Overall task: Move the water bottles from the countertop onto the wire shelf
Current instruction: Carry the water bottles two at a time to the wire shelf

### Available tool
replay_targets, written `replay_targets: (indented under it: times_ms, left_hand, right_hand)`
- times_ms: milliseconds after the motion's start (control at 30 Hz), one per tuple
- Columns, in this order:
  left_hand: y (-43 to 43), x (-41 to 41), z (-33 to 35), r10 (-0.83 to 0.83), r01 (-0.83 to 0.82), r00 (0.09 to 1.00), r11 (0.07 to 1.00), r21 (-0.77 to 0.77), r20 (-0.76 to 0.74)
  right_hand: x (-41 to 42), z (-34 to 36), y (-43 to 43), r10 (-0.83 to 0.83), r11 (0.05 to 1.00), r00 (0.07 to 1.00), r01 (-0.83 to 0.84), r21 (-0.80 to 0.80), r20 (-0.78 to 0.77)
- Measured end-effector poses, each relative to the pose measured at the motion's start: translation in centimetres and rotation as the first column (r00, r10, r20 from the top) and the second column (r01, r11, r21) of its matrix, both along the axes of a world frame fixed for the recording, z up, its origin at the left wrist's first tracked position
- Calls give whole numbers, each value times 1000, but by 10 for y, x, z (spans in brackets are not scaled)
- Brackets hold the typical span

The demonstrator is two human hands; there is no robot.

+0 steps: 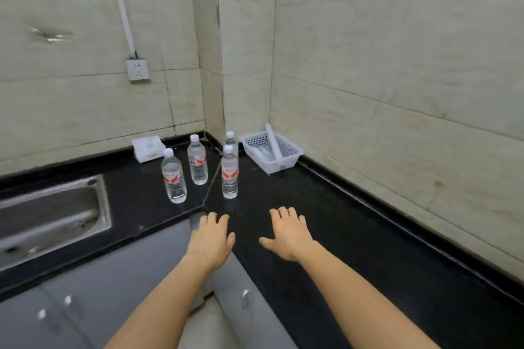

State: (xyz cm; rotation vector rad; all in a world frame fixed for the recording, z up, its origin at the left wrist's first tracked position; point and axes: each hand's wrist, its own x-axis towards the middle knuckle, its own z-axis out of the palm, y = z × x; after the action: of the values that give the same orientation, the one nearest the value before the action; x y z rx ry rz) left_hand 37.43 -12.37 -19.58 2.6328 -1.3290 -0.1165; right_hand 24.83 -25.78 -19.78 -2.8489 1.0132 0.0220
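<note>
Left hand and right hand: both palm-down, fingers loosely spread, holding nothing. They sit over the near edge of the countertop, short of the bottles. Can't tell if the fingertips touch the stone.

Step, my read: very start, reach for the first pick. All four bottles are on the counter, none shifted to a shelf.

Next move, likely: wrap one near bottle per hand at mid-body. That means the front-left bottle for the left and the front-right bottle for the right. The gap between those two looks enough for fingers. The back-right bottle stands directly behind the front-right one, touching or not I can't tell, so a sloppy grab could tip it. The back-left bottle is just behind the front-left, with a visible gap.

Wire shelf is not in view, so it has to be found before any placing.

Bottles: clear plastic, white caps, red-and-white labels, ribbed lower bodies, all upright. They look full, so expect some weight and thin walls that give under a squeeze. They're grouped in the inside corner of the black counter, either side of the seam.

Around them:
- a white plastic mesh basket just right of the group, with a white roll leaning in it
- a white folded pack at the back wall
- a steel sink further left
- a wall socket above
- grey cabinet doors below
</note>
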Motion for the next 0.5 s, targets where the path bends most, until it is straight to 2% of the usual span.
replay_targets:
  times_ms: [333, 500]
  left_hand:
    - [-40, 155, -13, 164, -166, 982, 986, -18, -98]
    - [-57, 224, -18, 140, -142, 990, 988, -63, -34]
  right_hand:
    - [161, -14, -62, 84, 996, 996, -84, 4, 9]
    - [218, -17, -84, 56, 998, 998, -56, 6, 36]
